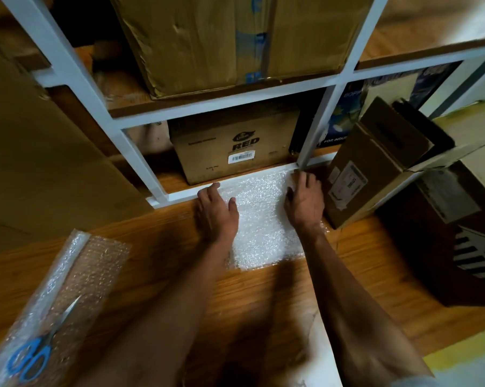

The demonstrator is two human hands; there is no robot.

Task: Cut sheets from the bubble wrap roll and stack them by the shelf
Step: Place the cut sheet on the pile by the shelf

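Wooden floorboards (277, 297), warm brown and grained, carry everything we are working with, and we look down on them past our own two forearms. Nearest us, at the lower left, lies the clear bubble wrap roll (54, 297) with a loose length spread open, and on it rest the blue-handled steel scissors (37, 347), blades closed as far as we can tell and touched by no hand. A pale patch of floor or sheet shows at the lower right; we cannot tell which.

Further out, both our hands press flat on the white stack of cut bubble wrap sheets (263, 219). Our left hand (216, 213) lies on its left edge, fingers straight and reaching toward the shelf rail. Our right hand (305, 202) lies on its right edge, fingers spread and relaxed. Neither grip closes on anything; both palms simply hold the sheets down.

That stack sits on the floor, its far edge right at the foot of the white metal-framed shelf (140, 163), so we judge that at least one sheet is cut and placed, and the present step is squaring or flattening it. How many sheets lie there we cannot count. Plenty of wrap remains on the roll, so more cutting seems left.

Just right of the stack leans a brown cardboard box with a shipping label (375, 163). Behind, on the lowest shelf board, stands a brown carton printed RED (235, 146), and above it a larger taped carton (235, 40).
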